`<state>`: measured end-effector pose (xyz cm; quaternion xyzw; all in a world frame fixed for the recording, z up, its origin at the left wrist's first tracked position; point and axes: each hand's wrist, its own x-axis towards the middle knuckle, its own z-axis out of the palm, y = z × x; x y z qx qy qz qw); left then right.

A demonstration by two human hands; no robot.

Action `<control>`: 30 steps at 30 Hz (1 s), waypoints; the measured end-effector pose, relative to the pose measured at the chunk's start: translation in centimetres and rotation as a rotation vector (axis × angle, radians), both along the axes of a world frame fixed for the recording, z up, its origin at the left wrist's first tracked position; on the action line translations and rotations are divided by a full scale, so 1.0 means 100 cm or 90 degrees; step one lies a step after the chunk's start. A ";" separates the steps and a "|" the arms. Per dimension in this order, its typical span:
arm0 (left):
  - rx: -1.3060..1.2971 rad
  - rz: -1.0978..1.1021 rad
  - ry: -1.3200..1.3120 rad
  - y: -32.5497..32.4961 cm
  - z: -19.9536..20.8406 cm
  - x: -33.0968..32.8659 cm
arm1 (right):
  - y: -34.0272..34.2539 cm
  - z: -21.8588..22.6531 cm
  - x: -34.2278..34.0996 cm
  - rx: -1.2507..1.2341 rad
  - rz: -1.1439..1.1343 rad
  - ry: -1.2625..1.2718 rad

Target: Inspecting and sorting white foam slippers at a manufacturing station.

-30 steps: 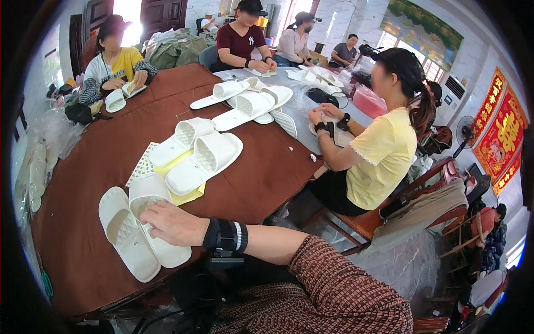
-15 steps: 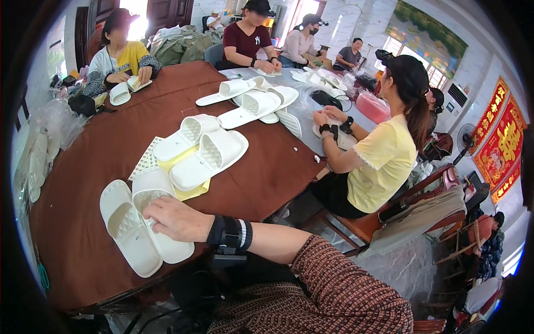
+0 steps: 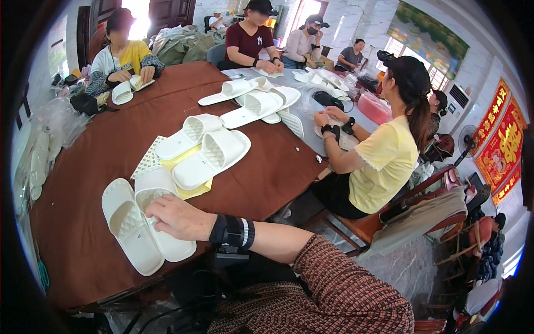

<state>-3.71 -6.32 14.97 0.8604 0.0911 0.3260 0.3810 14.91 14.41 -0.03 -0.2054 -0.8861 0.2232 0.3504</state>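
The right hand (image 3: pixel 181 219) rests, half curled, on a white, round-ended, rubbery-looking slipper (image 3: pixel 168 242). Whether it grips this slipper, one cannot tell.

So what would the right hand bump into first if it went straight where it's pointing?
Probably the nearest pair's right slipper, which the right hand may already touch; depth's unclear. Beyond that, the left slipper.

At the table's (image 3: pixel 261 195) near edge, we see matt white slippers (image 3: pixel 139 245), plastic-looking, smooth with diamond-textured patches. Brown cloth (image 3: pixel 78 222), dull, faintly creased, covers much of the top; glossy clear plastic bags (image 3: pixel 58 125) crowd the left edge.
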 end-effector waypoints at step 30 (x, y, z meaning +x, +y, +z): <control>0.166 0.097 -0.446 -0.001 -0.038 -0.045 | 0.000 0.003 0.003 0.061 -0.021 0.019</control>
